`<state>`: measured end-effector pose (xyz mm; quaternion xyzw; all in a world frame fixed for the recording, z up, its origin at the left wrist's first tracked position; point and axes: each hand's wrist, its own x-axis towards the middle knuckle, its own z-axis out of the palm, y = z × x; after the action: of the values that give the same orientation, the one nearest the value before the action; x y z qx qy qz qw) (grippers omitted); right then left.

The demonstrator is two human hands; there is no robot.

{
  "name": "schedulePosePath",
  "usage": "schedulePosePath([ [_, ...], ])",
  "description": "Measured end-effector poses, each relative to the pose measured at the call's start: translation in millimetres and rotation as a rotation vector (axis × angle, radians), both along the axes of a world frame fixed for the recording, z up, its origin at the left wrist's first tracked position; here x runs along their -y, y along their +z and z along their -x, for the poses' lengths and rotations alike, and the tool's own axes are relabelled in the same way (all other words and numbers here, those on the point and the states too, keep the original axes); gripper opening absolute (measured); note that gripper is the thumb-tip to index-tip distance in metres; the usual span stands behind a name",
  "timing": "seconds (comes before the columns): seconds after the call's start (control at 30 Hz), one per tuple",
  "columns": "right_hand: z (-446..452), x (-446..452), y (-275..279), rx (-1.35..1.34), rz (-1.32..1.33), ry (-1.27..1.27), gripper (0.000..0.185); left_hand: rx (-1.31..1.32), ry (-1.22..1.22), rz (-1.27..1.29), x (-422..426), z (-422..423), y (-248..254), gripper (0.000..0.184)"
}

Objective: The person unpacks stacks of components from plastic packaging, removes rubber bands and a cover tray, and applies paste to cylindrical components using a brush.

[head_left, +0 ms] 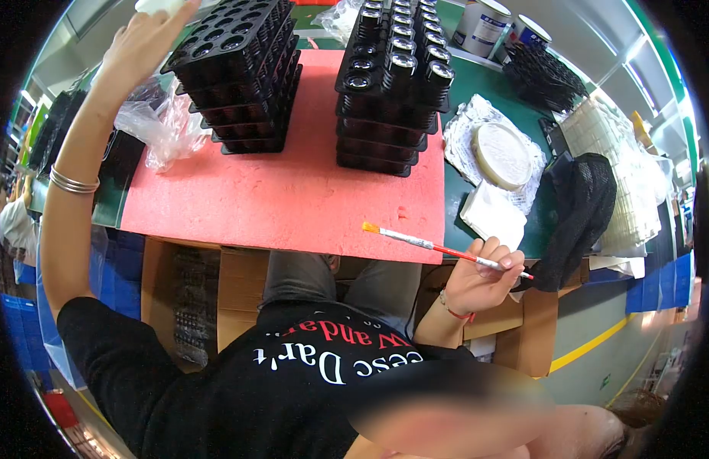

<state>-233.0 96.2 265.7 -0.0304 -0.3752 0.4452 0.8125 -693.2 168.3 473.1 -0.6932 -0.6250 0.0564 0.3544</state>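
Observation:
My right hand (484,284) is closed around a paintbrush (435,246) with a red and silver handle. The brush's yellowish bristles point left over the front edge of the pink foam mat (308,195). At the upper left, my left hand (152,34) reaches out with its fingers spread, beside a stack of black plastic trays (243,92). A white object (157,4) shows by its fingers, cut off by the frame edge; whether they touch it is unclear. A second tray stack (381,130) stands to the right, with shiny silver-topped cylinders (401,64) in its top tray.
Right of the mat, a round pale dish (504,157) sits on crumpled foil, near a folded white cloth (494,217). Black mesh fabric (580,222) hangs over the table edge. Cans (482,27) stand at the back. Clear plastic bags (167,130) lie at left.

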Motion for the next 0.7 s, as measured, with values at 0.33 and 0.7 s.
schedulePosePath([
  [0.33,-1,0,0,-0.012,-0.007,0.021,0.025,0.644,0.281,0.058,-13,-120,39,0.087],
  [0.7,-2,1,0,-0.01,0.009,0.045,0.025,0.641,0.21,0.138,-30,-111,27,0.086],
])
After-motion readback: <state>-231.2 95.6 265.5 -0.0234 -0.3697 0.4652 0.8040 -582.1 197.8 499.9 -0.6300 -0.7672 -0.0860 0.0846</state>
